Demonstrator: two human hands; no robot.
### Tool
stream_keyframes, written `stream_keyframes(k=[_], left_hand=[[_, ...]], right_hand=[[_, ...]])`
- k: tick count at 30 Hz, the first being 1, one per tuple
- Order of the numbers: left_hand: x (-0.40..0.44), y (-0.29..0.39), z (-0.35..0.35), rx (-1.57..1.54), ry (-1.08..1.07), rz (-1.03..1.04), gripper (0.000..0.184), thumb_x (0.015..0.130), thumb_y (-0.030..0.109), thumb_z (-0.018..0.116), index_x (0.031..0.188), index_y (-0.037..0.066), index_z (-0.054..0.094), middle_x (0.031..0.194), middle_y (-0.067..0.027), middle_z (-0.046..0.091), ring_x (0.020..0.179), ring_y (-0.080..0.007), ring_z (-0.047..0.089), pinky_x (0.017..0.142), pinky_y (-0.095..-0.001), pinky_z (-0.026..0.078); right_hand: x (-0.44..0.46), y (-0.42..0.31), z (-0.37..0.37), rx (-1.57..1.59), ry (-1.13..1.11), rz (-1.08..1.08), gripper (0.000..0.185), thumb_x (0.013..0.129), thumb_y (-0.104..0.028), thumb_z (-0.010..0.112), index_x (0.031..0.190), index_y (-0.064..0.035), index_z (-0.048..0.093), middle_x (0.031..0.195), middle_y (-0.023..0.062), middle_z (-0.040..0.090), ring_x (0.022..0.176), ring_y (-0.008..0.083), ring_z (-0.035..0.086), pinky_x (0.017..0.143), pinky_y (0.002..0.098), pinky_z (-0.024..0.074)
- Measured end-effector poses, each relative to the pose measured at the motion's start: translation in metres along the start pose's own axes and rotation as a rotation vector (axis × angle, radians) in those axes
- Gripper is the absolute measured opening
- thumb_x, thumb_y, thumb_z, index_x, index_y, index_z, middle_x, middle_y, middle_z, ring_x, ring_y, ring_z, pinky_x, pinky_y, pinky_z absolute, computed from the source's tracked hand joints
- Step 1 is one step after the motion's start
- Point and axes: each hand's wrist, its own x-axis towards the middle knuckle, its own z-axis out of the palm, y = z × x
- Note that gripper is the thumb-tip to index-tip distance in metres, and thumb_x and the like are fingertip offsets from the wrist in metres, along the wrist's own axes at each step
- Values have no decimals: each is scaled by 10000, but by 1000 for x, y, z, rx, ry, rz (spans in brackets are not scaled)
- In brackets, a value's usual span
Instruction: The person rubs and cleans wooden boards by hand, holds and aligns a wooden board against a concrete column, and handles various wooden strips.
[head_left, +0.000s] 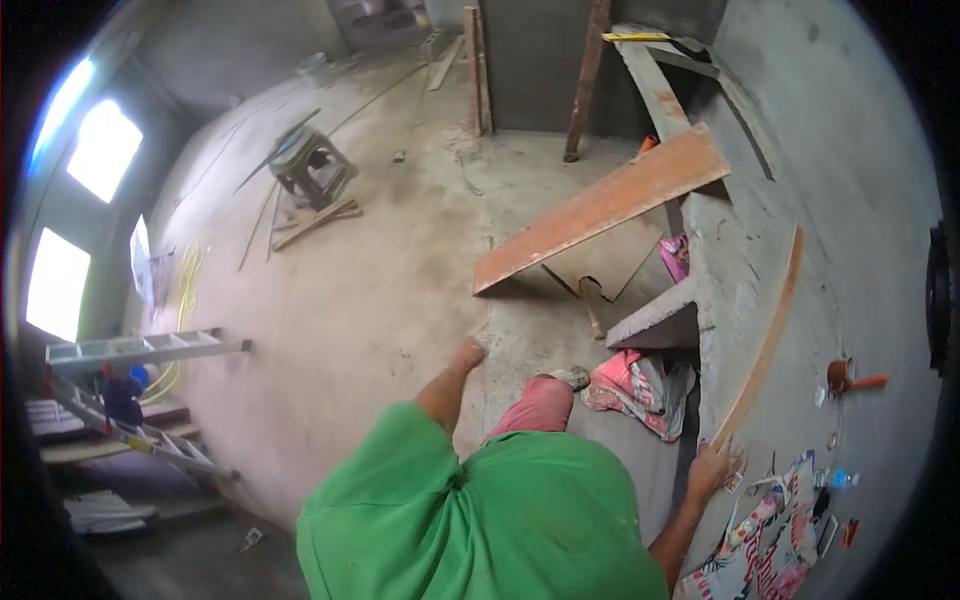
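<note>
Head view: right hand [712,468] grips the near end of a wooden strip [777,332], likely light, springy, best held mid-length; left hand [467,354] off strip, finger closure unclear.

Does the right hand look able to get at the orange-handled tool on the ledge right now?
Probably not while the right hand holds the wooden strip; with that let go, the way across the ledge to the orange-handled tool looks mostly open.

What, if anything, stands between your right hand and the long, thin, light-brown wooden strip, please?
Nothing visible does: the right hand is at the near end of the wooden strip, its fingers against it.
</note>
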Motion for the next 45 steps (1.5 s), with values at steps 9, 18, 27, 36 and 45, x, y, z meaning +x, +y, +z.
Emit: stream_keyframes(k=[9,18,27,36,45], left_hand=[[-137,-146,-16,-191,-9,-320,245,755,181,545,709,-32,658,747,-250,668,760,-374,691,694,-457,559],[-228,-148,57,-2,-751,-338,298,759,222,589,814,-45,710,811,-250,687,682,-331,690,602,-444,553],[-92,-164,-23,-224,-180,-171,440,775,289,658,1057,-48,653,939,-245,668,845,-337,654,718,-423,520],[-57,-233,-146,-645,80,-420,497,811,314,641,1186,-13,623,1192,-278,620,1166,-375,585,986,-411,469],[-105,-349,-161,-1010,287,-772,365,831,265,651,1087,4,650,887,-168,676,655,-268,642,587,-385,518]], right_hand=[[3,35,39,-116,16,-204,769,861,-318,676,1502,-89,318,1548,159,322,1420,390,283,1138,505,270],[8,34,40,-71,-71,-152,762,858,-270,659,1502,-67,307,1546,183,312,1406,402,299,1132,514,281],[30,44,60,-50,-71,-116,677,877,-271,657,1446,-13,397,1491,226,379,1379,389,351,1153,439,277],[87,-111,65,-375,281,-850,348,950,-229,557,1192,9,633,1239,226,606,1162,398,548,1014,432,420],[-85,-456,153,232,-1063,-873,435,896,-200,588,1240,66,591,1092,191,687,956,249,680,870,349,512]])
